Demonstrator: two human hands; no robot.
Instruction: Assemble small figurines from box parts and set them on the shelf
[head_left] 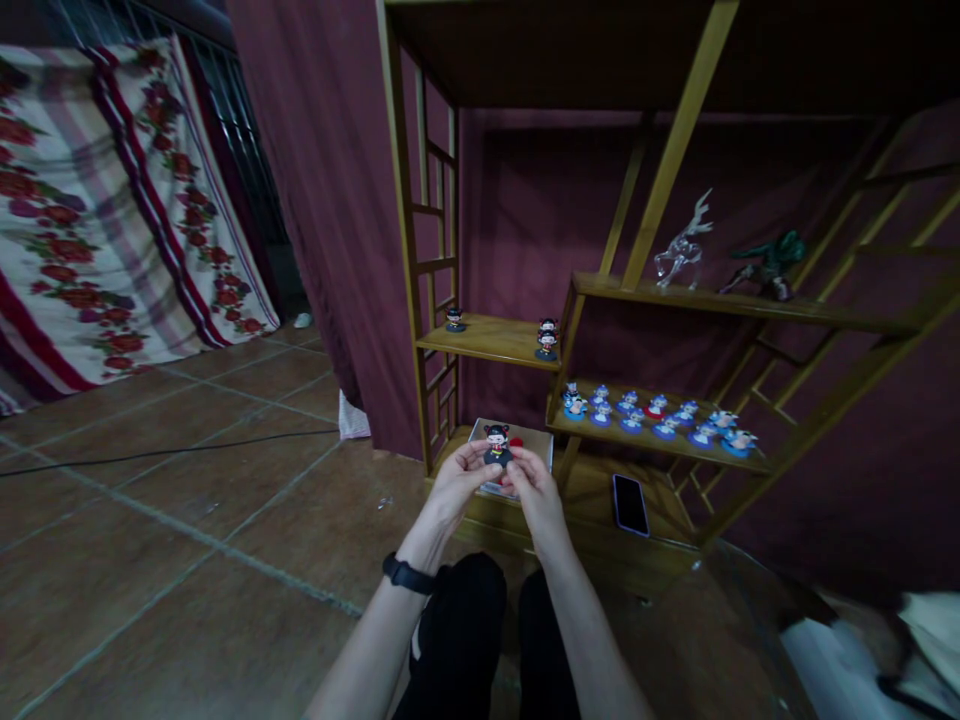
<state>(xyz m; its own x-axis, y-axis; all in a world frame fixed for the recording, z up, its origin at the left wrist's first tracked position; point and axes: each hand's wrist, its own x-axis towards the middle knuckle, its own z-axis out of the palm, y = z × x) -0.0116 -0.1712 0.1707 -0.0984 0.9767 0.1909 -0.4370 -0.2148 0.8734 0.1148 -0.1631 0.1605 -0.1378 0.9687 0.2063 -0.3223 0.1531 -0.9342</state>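
Note:
Between my hands, in front of the low shelf, is a small figurine point(496, 440) with black hair, red hair ornaments and a dark round base. My left hand point(458, 480) grips the base from the left, the thumb across its front. From the other side my right hand point(533, 483) pinches the same base. Behind the figurine lies a pale shallow box point(544, 450) with something red in it, partly covered by my hands. Similar figurines stand on the shelf above: one point(454, 319) at the left end and two point(547, 343) at the right.
A wooden display shelf point(637, 260) fills the middle and right. Several blue-based figurines point(631, 418) stand in rows on its lower right board. A phone point(630, 504) lies below them. Higher up are a clear deer ornament point(681, 248) and a green ornament point(772, 262). A cable point(187, 454) crosses the tiled floor.

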